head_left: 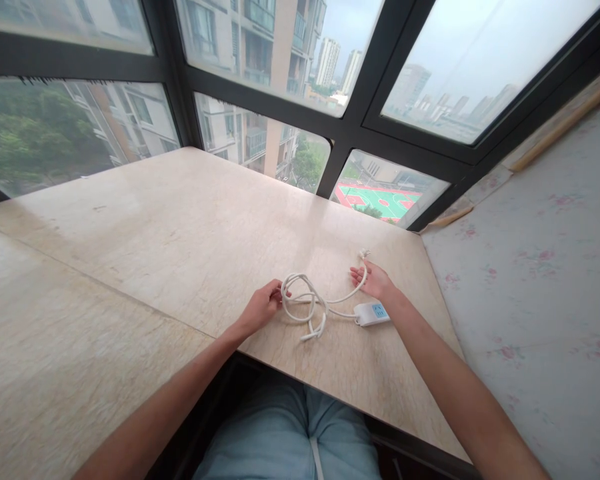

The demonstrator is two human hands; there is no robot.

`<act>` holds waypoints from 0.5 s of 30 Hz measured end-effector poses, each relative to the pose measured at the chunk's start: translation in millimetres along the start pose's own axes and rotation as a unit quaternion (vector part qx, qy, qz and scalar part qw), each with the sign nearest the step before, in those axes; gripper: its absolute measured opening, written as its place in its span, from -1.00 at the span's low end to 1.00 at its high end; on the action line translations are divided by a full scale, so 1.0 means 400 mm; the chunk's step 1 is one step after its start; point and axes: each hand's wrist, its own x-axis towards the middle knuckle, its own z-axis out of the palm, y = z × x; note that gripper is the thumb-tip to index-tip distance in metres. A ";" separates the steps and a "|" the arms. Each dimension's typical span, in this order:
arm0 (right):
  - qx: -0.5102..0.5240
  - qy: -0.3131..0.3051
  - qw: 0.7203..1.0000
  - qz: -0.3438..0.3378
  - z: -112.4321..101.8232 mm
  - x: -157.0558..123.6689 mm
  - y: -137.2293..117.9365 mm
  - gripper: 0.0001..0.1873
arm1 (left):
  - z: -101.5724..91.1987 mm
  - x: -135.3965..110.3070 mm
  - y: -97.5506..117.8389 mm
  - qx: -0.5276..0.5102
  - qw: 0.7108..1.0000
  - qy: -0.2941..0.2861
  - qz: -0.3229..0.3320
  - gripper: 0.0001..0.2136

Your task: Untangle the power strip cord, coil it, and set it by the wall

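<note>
Pale-blue trousers (260, 433) face the windowsill's (180, 220) front edge. Near that edge lies a loosely coiled white cable (325, 305), its extension socket (371, 313) toward the right edge. Left hand (266, 303) pinches the coil; right hand (375, 279), fingers slightly spread, has cable across it, grip unclear.

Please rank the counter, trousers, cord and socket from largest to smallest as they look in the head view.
1. Counter
2. Trousers, only partly in view
3. Cord, taking its whole looped spread
4. Socket

The trousers' place reflects only the part showing.
</note>
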 end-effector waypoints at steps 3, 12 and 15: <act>-0.040 -0.056 0.997 0.030 -0.004 -0.070 0.022 -0.69 | 0.025 -0.005 -0.010 -0.116 0.992 0.007 -0.041 -0.86; -0.215 -0.283 0.934 0.021 0.040 -0.206 0.070 -0.58 | 0.072 -0.028 0.006 -0.250 0.964 0.066 -0.062 -0.63; -0.234 -0.255 0.938 0.011 0.054 -0.209 0.088 -0.68 | 0.081 -0.034 0.008 -0.278 0.957 0.063 -0.057 -0.63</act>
